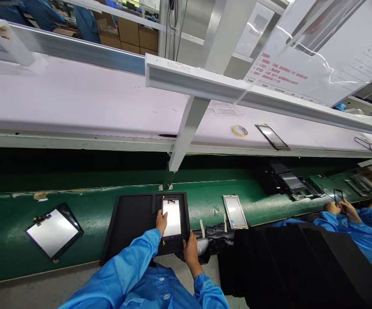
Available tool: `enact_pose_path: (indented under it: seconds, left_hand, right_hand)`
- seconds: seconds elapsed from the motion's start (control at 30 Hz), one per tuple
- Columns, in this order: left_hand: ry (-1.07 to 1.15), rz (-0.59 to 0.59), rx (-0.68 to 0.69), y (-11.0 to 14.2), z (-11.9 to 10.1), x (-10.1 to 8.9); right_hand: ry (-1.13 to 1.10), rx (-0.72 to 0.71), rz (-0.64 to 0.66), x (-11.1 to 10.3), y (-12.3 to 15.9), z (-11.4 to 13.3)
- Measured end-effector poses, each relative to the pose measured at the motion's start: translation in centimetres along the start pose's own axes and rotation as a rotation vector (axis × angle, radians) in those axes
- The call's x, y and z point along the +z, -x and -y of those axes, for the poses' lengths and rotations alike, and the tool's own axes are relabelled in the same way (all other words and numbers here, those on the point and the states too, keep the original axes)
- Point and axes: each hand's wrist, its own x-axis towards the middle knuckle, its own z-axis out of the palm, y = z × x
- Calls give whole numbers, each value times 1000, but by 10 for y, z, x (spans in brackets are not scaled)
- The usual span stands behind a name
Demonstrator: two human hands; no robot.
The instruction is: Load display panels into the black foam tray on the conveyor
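A green conveyor belt (108,201) is running across the view, edged by a pale floor strip (28,292) at the near side. Above it a long white shelf (76,103) is stretching from left to right, propped by a slanted white post (189,128). Cardboard boxes (137,36) are standing stacked in the far background. A glossy instruction sheet (327,56) is hanging at upper right, catching glare from overhead light.
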Motion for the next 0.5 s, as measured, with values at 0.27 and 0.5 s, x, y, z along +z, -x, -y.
enact_pose_path:
  seconds: [0.27, 0.5]
  left_hand:
    - [-121, 5, -16, 19, -6, -8]
    - [48, -132, 179, 33, 8, -128]
  right_hand:
    - [87, -107, -134, -14, -4, 21]
    - [-152, -414, -25, 10, -12, 90]
